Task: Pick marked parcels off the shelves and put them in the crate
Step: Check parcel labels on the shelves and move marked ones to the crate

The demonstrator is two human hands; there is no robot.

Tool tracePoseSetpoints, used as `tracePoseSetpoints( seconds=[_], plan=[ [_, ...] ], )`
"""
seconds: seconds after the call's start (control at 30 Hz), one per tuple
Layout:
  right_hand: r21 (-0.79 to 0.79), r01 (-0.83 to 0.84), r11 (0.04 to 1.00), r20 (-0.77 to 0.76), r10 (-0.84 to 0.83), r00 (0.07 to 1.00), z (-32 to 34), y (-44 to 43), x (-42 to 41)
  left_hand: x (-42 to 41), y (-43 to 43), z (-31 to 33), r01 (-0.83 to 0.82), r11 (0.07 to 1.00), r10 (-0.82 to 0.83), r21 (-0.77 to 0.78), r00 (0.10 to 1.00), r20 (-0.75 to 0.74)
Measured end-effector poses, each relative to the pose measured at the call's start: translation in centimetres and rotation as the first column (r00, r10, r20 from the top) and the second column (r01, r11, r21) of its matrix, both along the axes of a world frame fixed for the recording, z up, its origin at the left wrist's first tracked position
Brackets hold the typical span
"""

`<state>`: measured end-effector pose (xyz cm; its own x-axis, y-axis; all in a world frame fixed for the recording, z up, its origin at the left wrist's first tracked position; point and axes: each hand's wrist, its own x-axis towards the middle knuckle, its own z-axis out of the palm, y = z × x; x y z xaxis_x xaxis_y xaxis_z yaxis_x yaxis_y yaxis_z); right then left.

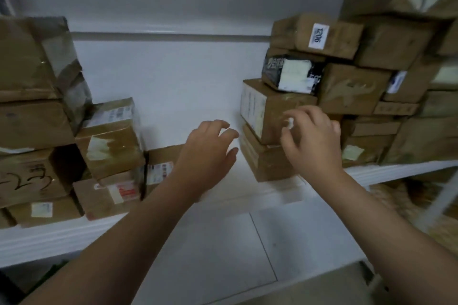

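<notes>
Reaching into the gap at mid-frame, both hands close on a brown parcel [275, 114] sitting on top of a second box [266, 158] at centre right of the white shelf [49, 238]. The right hand [312, 138] has its fingers curled against the parcel's front face — touching, it seems, but not yet clamped around it. The left hand [210, 146] hovers just beside its label side, spread wide and holding nothing. This looks like the picking step. Next, the left palm must meet that side so both hands can lift it clear. No crate is in view.
</notes>
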<state>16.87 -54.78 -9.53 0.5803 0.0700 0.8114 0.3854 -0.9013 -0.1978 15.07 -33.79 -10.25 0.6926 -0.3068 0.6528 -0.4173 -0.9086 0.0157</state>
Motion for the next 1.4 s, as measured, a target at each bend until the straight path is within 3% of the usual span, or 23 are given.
tracePoseSetpoints(
  seconds=[0.1,0.23,0.37,0.47,0.6,0.77,0.9,1.1,1.27,1.4],
  plan=[
    [-0.008,0.051,0.999,0.094,-0.05,0.994,3.3,-3.1,0.8,1.9,-3.2,3.7,0.057,0.998,-0.056,-0.011,0.995,0.086],
    [-0.163,0.229,0.96,0.255,-0.183,0.95,7.5,-6.8,3.1,4.7,-7.7,9.3,0.094,0.995,-0.087,-0.041,0.986,0.145],
    [-0.25,0.269,0.93,0.258,-0.204,0.944,10.9,-9.2,5.3,8.1,-11.5,14.2,-0.044,0.992,0.013,0.122,0.971,0.24],
    [-0.288,0.223,0.931,0.233,-0.158,0.959,11.8,-10.5,6.0,10.3,-13.0,15.9,-0.149,0.945,0.08,0.292,0.968,0.236],
    [-0.265,0.126,0.956,0.183,-0.078,0.98,11.2,-11.5,6.1,10.9,-13.2,16.4,-0.103,0.959,0.016,0.262,0.948,0.317],
    [-0.24,0.06,0.969,0.201,-0.011,0.98,10.8,-11.2,6.3,10.8,-11.5,14.4,-0.02,0.975,-0.119,0.22,0.79,0.601],
    [-0.234,0.014,0.972,0.239,0.043,0.97,10.7,-10.1,6.5,10.1,-9.6,13.0,0.024,0.981,-0.157,0.192,0.682,0.714],
    [-0.235,-0.053,0.971,0.352,0.136,0.926,10.4,-7.2,6.3,8.2,-6.8,12.6,-0.005,0.979,-0.158,0.206,0.624,0.765],
    [-0.269,-0.03,0.963,0.436,0.149,0.888,10.4,-4.3,5.8,6.4,-4.6,12.7,0.014,0.978,-0.171,0.21,0.637,0.751],
    [-0.204,-0.202,0.958,0.421,0.272,0.865,10.9,-2.7,4.7,4.3,-2.5,13.6,0.121,0.967,-0.245,0.223,0.672,0.699]
  ],
)
